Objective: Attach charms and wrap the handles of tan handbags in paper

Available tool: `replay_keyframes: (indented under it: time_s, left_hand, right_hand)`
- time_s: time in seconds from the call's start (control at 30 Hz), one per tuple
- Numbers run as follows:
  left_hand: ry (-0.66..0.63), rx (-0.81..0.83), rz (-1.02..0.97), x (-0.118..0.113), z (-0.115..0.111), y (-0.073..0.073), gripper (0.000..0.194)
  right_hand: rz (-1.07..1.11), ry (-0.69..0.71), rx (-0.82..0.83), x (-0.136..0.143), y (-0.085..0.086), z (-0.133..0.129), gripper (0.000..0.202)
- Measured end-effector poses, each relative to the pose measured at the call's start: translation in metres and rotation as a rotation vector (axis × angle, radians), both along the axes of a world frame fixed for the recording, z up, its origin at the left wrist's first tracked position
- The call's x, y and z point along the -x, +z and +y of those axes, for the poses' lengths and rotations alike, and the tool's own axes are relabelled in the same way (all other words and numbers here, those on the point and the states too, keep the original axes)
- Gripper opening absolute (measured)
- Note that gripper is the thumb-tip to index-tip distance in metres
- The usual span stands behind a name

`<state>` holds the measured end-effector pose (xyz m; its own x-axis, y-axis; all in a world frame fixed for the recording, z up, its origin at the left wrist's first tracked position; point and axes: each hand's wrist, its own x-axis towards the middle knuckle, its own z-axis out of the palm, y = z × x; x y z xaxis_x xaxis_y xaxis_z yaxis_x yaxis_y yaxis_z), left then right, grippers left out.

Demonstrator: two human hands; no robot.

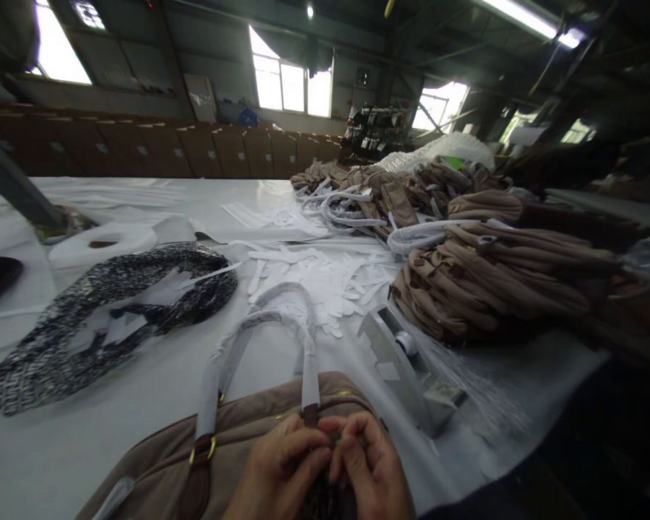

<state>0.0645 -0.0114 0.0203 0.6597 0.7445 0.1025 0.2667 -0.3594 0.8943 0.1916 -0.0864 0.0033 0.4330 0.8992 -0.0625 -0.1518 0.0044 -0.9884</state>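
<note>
A taupe bag with brown leather tabs and gold rings lies at the bottom centre. Its two handles are wrapped in white material and arch up from the bag. My left hand and my right hand meet at the base of the right-hand handle, near its brown leather end. Both hands have thumb and fingertips pressed together there. What lies between the fingertips is too small and covered to make out.
A tape dispenser stands right of the bag. White strips are scattered behind it. Stacked taupe bags fill the right side. A black-and-white patterned item lies left. Cardboard boxes line the back.
</note>
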Motion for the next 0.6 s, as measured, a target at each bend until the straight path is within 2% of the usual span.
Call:
replay_keyframes:
  time_s: [0.1, 0.2, 0.37, 0.5, 0.6]
  left_hand:
    - [-0.001, 0.015, -0.008, -0.002, -0.003, 0.002, 0.021]
    - [0.040, 0.072, -0.009, -0.003, -0.007, 0.001, 0.019]
    - [0.092, 0.126, 0.003, -0.002, -0.008, -0.007, 0.023]
    - [0.046, 0.067, -0.022, -0.003, -0.008, -0.012, 0.023]
    - [0.029, 0.038, -0.026, -0.003, -0.008, -0.011, 0.022]
  right_hand:
    - [0.255, 0.012, 0.005, 0.000, 0.002, 0.007, 0.033]
    - [0.316, -0.025, 0.001, -0.004, 0.002, 0.010, 0.029]
    - [0.206, 0.036, 0.001, -0.007, -0.001, 0.006, 0.025]
    - [0.022, 0.105, -0.031, -0.008, 0.000, 0.005, 0.020]
    - [-0.007, 0.155, -0.018, -0.008, 0.001, 0.006, 0.022]
